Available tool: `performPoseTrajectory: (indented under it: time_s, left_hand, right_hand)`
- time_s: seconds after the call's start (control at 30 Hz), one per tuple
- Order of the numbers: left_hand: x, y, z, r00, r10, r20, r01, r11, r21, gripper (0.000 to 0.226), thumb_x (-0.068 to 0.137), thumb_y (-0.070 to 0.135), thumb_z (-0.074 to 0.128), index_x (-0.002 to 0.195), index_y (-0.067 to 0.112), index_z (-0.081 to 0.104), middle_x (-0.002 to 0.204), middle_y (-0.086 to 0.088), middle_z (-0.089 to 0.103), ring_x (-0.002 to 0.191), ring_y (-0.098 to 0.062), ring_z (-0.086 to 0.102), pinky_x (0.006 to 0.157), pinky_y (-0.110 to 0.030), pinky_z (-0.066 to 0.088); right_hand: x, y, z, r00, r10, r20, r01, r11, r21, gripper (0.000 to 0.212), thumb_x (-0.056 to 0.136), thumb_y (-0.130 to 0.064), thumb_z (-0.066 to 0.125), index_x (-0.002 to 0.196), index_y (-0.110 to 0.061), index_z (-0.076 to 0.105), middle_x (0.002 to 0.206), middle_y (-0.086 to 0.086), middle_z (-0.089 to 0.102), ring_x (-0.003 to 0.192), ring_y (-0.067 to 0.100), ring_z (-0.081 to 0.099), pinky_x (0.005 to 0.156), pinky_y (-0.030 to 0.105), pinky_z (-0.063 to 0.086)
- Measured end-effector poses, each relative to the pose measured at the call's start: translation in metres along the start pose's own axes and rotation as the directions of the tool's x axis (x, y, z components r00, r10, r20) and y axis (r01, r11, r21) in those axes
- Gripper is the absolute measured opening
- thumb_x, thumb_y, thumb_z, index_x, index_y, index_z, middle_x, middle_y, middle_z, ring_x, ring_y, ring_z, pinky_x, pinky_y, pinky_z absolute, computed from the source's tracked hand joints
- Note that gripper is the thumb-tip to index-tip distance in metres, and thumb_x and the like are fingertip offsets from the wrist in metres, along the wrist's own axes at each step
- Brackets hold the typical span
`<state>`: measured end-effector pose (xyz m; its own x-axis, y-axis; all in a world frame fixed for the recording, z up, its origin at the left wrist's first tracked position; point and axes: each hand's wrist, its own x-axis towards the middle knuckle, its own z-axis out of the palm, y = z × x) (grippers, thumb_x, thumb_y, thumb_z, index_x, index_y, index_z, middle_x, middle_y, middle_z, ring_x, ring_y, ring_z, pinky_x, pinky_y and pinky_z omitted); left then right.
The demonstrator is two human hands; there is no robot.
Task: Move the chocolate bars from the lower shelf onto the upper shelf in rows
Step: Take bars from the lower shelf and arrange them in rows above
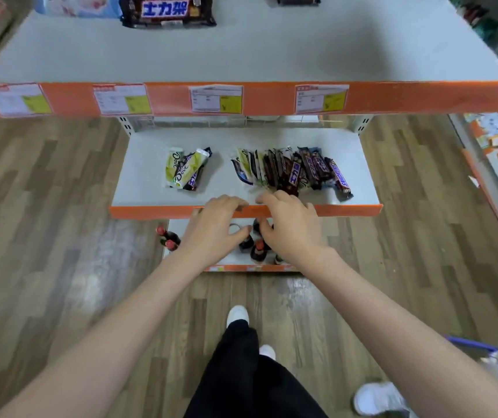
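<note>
chocolate bars (293, 171) lay on the lower shelf (139, 188), a small pile (186, 170) to the left and the big row just beyond the right hand (289, 224), their long axes running away from the person. the left hand (216, 227) was nearer the pile. both hands hovered at the shelf's front edge, fingers loosely curled and empty. the upper shelf (271, 55) waited above.

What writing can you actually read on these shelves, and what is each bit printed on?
"士力架": big dark bag on the upper shelf.
"Dove": pale green bar in the small pile on the lower shelf.
"SNICKERS": rightmost bar in the long pile.
"士力": a brown bar in that pile.
Price tags on the orange strip: too blurred.
</note>
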<state>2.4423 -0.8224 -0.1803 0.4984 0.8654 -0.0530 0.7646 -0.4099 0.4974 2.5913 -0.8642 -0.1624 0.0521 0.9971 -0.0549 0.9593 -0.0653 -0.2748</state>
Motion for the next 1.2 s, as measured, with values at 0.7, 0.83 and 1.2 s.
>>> performPoseTrajectory:
  time_s: [0.7, 0.83, 1.2]
  left_hand:
    - [0.124, -0.077, 0.076, 0.985, -0.063, 0.160, 0.065, 0.998, -0.010, 0.039, 0.085, 0.035, 0.062, 0.121, 0.022, 0.053, 0.115, 0.005, 0.057, 0.108, -0.016, 0.051, 0.092, -0.042, 0.042]
    - [0.147, -0.092, 0.097, 0.987, -0.066, 0.148, 0.068, 0.998, -0.013, 0.038, 0.084, 0.035, 0.062, 0.119, 0.022, 0.054, 0.113, 0.006, 0.057, 0.108, -0.016, 0.051, 0.091, -0.041, 0.042]
    - [0.190, -0.084, 0.142, 0.968, -0.213, 0.129, 0.236, 0.952, -0.198, 0.029, 0.084, 0.029, 0.061, 0.112, 0.022, 0.056, 0.111, 0.001, 0.057, 0.105, -0.021, 0.053, 0.092, -0.044, 0.042]
  right_hand:
    - [0.123, 0.053, 0.093, 0.990, 0.090, 0.111, -0.091, 0.996, 0.005, 0.034, 0.088, -0.018, 0.052, 0.122, -0.022, 0.051, 0.117, 0.000, 0.055, 0.107, 0.023, 0.053, 0.088, 0.036, 0.038]
    - [0.150, 0.067, 0.112, 0.994, 0.075, 0.085, -0.072, 0.996, -0.047, 0.029, 0.088, -0.014, 0.051, 0.117, -0.018, 0.050, 0.111, 0.000, 0.054, 0.104, 0.022, 0.053, 0.083, 0.032, 0.041]
    - [0.183, 0.089, 0.142, 0.988, 0.093, 0.124, -0.089, 0.995, -0.034, 0.047, 0.085, -0.012, 0.061, 0.125, -0.022, 0.039, 0.120, -0.001, 0.046, 0.108, 0.020, 0.052, 0.075, 0.032, 0.043]
